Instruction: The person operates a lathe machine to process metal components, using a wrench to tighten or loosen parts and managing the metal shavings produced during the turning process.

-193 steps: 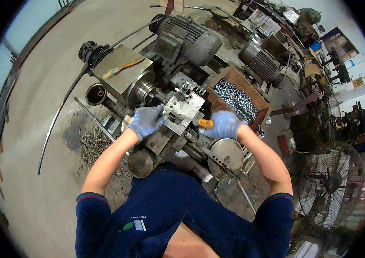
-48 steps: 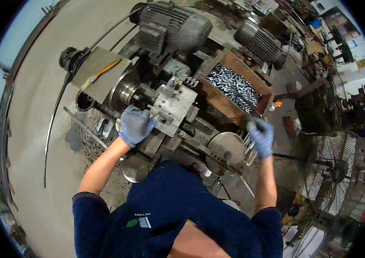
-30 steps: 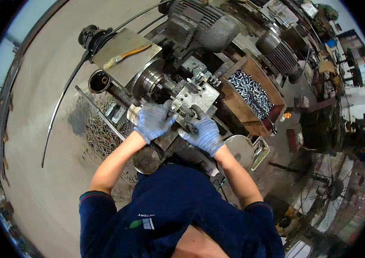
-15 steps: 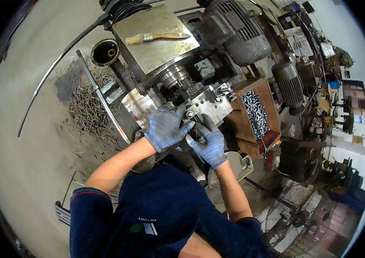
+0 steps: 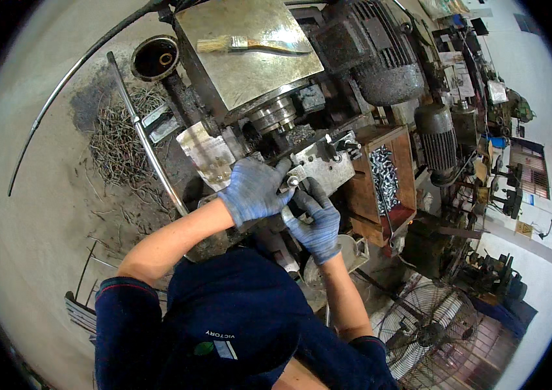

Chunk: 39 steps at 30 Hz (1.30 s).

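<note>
Both my hands wear grey-blue gloves and meet at the near left end of a metal fixture block (image 5: pixel 331 170) on the machine. My left hand (image 5: pixel 250 190) is closed, its thumb and forefinger bent toward a small round bolt head (image 5: pixel 293 182) at the block's corner. Just to the right, my right hand (image 5: pixel 315 224) curls its fingers against the block's near edge, thumb toward my left thumb. Whatever sits between the fingertips is too small and covered to name. Beyond the block is a round threaded metal spindle (image 5: pixel 273 117).
A paintbrush (image 5: pixel 224 44) lies on a flat metal plate (image 5: pixel 243 78). Right of the block, a wooden box (image 5: pixel 360 188) holds small shiny metal parts (image 5: pixel 385 179). Wire-like scrap (image 5: pixel 120 143) is heaped on the floor at left beside a metal bar (image 5: pixel 152 156). A fan (image 5: pixel 429 335) stands lower right.
The whole view has shifted slightly, with the plate and brush now higher and larger. Both hands stay at the same corner of the block, their fingers only slightly moved.
</note>
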Available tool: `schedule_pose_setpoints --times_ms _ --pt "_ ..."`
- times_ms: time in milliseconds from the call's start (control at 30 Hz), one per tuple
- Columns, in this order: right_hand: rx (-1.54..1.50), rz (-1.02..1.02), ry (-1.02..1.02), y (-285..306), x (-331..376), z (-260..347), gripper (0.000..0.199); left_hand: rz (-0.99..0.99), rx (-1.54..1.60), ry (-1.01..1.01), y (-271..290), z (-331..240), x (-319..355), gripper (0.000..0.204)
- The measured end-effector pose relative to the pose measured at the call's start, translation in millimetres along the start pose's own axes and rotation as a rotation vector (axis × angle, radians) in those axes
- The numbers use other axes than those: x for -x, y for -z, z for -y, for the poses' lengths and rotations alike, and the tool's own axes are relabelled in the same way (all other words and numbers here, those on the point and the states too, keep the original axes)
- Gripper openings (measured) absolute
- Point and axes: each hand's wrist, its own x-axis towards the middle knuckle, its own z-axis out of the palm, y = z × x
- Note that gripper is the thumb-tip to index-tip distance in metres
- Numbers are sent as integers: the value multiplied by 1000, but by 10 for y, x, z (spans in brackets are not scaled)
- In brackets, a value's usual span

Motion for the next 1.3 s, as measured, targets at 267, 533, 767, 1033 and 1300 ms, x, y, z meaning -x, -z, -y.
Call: schedule_pose_setpoints --times_ms 267,533,767,1033,1300 --pt "33 29 -1 22 -57 27 41 -24 -14 -46 -142 66 -16 58" --pt "-4 45 -25 -3 -43 -13 44 -86 -15 -72 -144 67 -7 59" --pt "14 82 -61 73 -103 103 42 -97 -9 -81 -113 61 -16 55" --pt "-21 73 -81 62 -102 82 42 -81 -7 -78 -152 97 -36 59" --pt "-44 67 -94 65 -90 45 44 -32 -18 -106 -8 47 -28 58"
